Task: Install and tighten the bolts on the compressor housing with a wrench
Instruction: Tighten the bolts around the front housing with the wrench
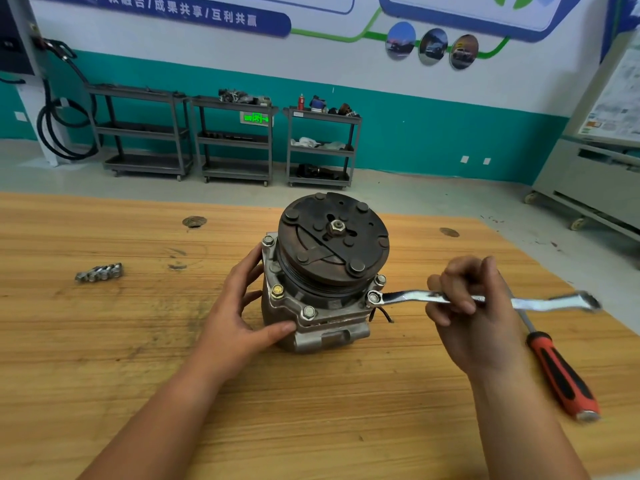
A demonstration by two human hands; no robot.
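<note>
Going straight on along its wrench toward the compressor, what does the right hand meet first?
Probably the bolt that the wrench sits on, on the compressor housing; nothing seems to lie between.

Head view, down, close over compressor (332, 244)

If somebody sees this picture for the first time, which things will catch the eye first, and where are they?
The compressor stands in the middle of the wooden table, dark pulley on top. The left hand rests against its side; the right hand grips a shiny wrench set on a bolt at its right edge. Loose bolts lie far left, a red screwdriver on the right.
</note>
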